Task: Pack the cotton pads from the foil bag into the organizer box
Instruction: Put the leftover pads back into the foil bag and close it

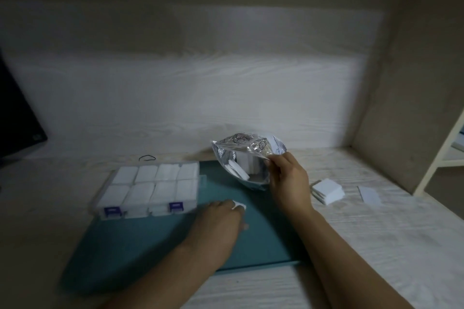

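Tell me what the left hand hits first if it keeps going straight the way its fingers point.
Probably the foil bag: the left hand, holding a cotton pad, points up the teal mat toward it. Depth is hard to judge.

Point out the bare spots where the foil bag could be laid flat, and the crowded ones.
Free: the teal mat in front of the organizer box, left of the left hand; also the wood desk near the front right, below the loose cotton pads. Crowded: the mat's far right corner, where the right hand holds the foil bag.
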